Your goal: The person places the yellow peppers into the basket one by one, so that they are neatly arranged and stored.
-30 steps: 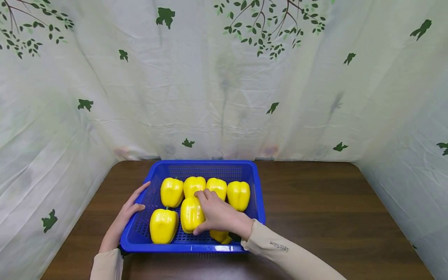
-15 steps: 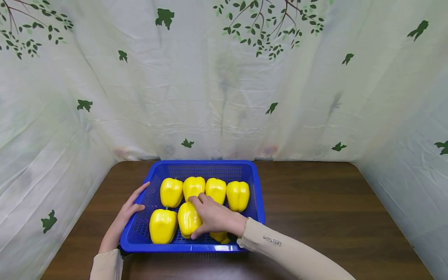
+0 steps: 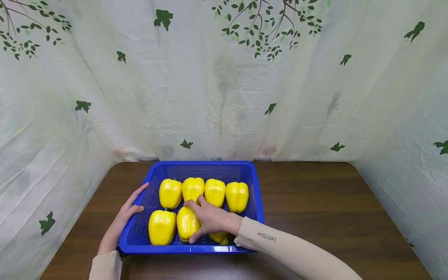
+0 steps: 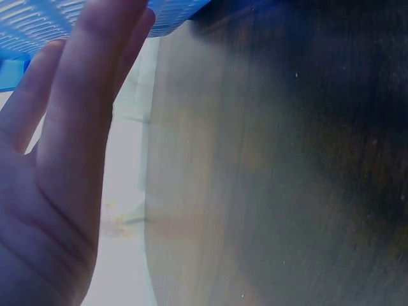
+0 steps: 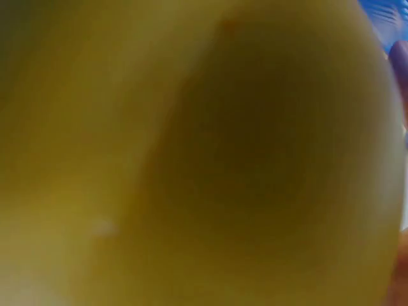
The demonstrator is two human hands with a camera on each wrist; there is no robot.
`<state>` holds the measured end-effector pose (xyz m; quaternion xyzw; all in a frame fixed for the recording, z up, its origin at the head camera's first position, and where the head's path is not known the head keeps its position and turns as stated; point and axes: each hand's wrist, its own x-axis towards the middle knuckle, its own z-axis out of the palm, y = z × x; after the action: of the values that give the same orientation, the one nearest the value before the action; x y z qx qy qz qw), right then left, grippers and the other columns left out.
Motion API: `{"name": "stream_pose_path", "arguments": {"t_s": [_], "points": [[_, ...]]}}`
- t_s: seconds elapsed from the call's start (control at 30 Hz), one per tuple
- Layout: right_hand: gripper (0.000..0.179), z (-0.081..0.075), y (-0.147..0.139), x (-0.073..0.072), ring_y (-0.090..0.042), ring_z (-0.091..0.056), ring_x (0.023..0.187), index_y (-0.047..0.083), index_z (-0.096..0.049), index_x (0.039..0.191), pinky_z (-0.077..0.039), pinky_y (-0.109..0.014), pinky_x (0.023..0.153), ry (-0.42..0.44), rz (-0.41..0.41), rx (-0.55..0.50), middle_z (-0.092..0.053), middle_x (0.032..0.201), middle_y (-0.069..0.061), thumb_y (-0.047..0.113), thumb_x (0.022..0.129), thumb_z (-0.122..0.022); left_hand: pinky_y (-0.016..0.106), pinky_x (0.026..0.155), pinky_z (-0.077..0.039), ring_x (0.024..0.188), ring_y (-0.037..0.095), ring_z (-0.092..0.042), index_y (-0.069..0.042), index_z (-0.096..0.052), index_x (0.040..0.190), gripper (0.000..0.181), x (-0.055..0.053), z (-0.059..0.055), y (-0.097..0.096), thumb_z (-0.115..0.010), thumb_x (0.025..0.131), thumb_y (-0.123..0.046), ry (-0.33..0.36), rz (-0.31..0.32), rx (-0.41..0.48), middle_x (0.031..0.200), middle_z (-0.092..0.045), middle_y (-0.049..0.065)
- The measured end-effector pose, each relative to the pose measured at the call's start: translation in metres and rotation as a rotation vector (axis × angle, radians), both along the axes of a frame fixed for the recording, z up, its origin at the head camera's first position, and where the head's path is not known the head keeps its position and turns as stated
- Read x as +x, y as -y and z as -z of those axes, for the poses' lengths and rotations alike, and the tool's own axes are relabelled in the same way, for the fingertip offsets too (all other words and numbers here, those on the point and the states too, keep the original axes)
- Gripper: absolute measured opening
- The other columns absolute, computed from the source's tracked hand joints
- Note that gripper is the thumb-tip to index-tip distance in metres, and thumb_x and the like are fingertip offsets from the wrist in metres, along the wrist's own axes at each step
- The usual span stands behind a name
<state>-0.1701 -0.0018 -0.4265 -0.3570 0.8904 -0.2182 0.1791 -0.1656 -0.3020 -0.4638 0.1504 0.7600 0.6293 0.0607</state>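
A blue plastic basket [image 3: 258, 194] with perforated walls holds several yellow bell peppers. My right hand [image 3: 214, 218] grips one bell pepper [image 3: 186, 224] in the front row, thumb on its near side and fingertips over its far end. That pepper fills most of the right wrist view, blurred. Just left of it lies another yellow pepper [image 3: 162, 228]; one more [image 3: 219, 237] is partly hidden beneath my right hand. My left hand [image 3: 123, 221] rests against the basket's left rim, its fingers straight along the outer wall in the left wrist view.
A back row of yellow peppers [image 3: 170, 193] lines the basket's far half. The basket stands on a dark brown wooden table [image 3: 308, 202]. A pale curtain [image 3: 217, 97] with printed leaves closes off the back and sides.
My right hand has drawn the gripped pepper toward the near wall and slightly left, into the front row. My left hand stays at the basket's left rim.
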Motion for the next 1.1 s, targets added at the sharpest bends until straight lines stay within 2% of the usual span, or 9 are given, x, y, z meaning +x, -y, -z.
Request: {"name": "stream_pose_path", "arguments": {"t_s": [0.3,0.53,0.6,0.7,0.8,0.9,0.97,1.0,1.1], "points": [[0.092,0.004,0.001,0.003,-0.014,-0.050,0.083,0.018,-0.035,0.142,-0.045,-0.022,0.072,-0.010,-0.014,0.023,-0.039,0.117,-0.012,0.049,0.069,-0.081,0.024,0.084,-0.047,0.113,0.003,-0.050,-0.015,-0.022,0.153,0.059,-0.002,0.002,0.000,-0.033,0.096,-0.002,-0.026,0.023,0.038,0.137,-0.033,-0.013],[0.087,-0.005,-0.007,0.001,-0.014,-0.049,0.091,0.018,-0.033,0.144,-0.044,-0.024,0.079,0.084,0.014,-0.001,-0.038,0.123,-0.012,0.049,0.075,-0.075,0.023,0.085,-0.046,0.114,0.002,-0.049,-0.016,-0.023,0.153,0.060,-0.002,0.001,-0.001,-0.034,0.095,-0.001,-0.024,0.019,0.024,0.140,-0.030,-0.008],[0.085,-0.009,-0.011,-0.001,-0.013,-0.051,0.088,0.018,-0.032,0.144,-0.045,-0.024,0.077,0.095,0.040,-0.012,-0.039,0.125,-0.013,0.050,0.077,-0.073,0.024,0.084,-0.047,0.112,0.002,-0.050,-0.016,-0.023,0.153,0.060,-0.002,0.001,-0.001,-0.034,0.096,-0.002,-0.017,0.014,0.014,0.140,-0.030,-0.005],[0.083,-0.019,-0.019,-0.002,-0.013,-0.053,0.085,0.020,-0.030,0.146,-0.046,-0.025,0.075,0.103,0.087,-0.046,-0.038,0.129,-0.013,0.051,0.080,-0.070,0.025,0.083,-0.048,0.110,0.003,-0.050,-0.018,-0.022,0.153,0.060,-0.002,-0.001,-0.002,-0.034,0.096,-0.004,0.016,-0.007,-0.018,0.146,-0.025,0.010],[0.080,-0.029,-0.035,-0.003,-0.017,-0.055,0.094,0.019,-0.028,0.147,-0.047,-0.028,0.080,0.074,0.115,-0.105,-0.036,0.134,-0.015,0.052,0.084,-0.066,0.027,0.084,-0.046,0.118,0.015,-0.045,-0.021,-0.019,0.154,0.060,0.002,-0.003,-0.002,-0.037,0.098,-0.010,0.074,-0.033,-0.069,0.152,-0.014,0.022],[0.077,-0.040,-0.056,-0.002,-0.022,-0.052,0.107,0.016,-0.028,0.147,-0.045,-0.033,0.089,0.044,0.141,-0.175,-0.037,0.135,-0.016,0.051,0.087,-0.061,0.032,0.087,-0.044,0.126,0.033,-0.034,-0.026,-0.016,0.154,0.059,0.007,-0.006,0.000,-0.038,0.100,-0.017,0.143,-0.038,-0.104,0.155,-0.007,0.021],[0.074,-0.046,-0.071,-0.001,-0.025,-0.049,0.114,0.014,-0.029,0.147,-0.043,-0.037,0.093,0.039,0.169,-0.237,-0.038,0.134,-0.015,0.048,0.089,-0.060,0.033,0.087,-0.044,0.127,0.039,-0.032,-0.027,-0.014,0.155,0.058,0.009,-0.008,0.002,-0.038,0.102,-0.021,0.150,-0.040,-0.123,0.155,-0.008,0.022],[0.073,-0.049,-0.079,0.000,-0.027,-0.048,0.116,0.014,-0.030,0.147,-0.042,-0.039,0.094,0.029,0.185,-0.266,-0.039,0.134,-0.014,0.047,0.090,-0.060,0.033,0.087,-0.045,0.126,0.036,-0.036,-0.026,-0.013,0.155,0.058,0.010,-0.010,0.003,-0.038,0.103,-0.022,0.142,-0.044,-0.135,0.154,-0.011,0.023],[0.069,-0.054,-0.101,0.001,-0.028,-0.045,0.121,0.013,-0.031,0.147,-0.040,-0.043,0.096,-0.007,0.250,-0.338,-0.039,0.137,-0.012,0.041,0.092,-0.061,0.026,0.082,-0.047,0.119,0.013,-0.045,-0.021,-0.012,0.155,0.058,0.013,-0.016,0.005,-0.039,0.103,-0.023,0.065,-0.070,-0.203,0.150,-0.019,0.027]]}}
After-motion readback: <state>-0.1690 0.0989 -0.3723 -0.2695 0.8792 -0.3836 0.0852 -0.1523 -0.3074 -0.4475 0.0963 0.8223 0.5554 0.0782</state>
